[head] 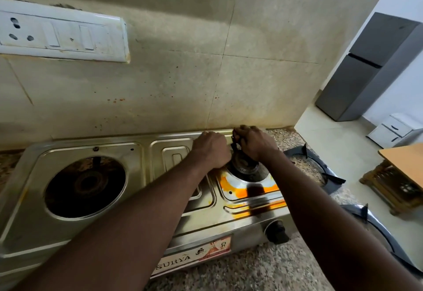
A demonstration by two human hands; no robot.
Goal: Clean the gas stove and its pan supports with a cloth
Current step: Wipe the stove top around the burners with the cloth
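Stainless-steel two-burner gas stove (137,210) fills the lower frame on a speckled granite counter (240,270); two black pan supports (320,169) lie right of it. Both fists, left hand (211,151) and right hand (254,143), clench a small dark part over the right burner (245,168).

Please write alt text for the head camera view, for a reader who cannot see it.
Both hands, left hand and right hand, work at the right burner of a steel two-burner gas stove stained orange; two pan supports lie on the granite counter beside it.
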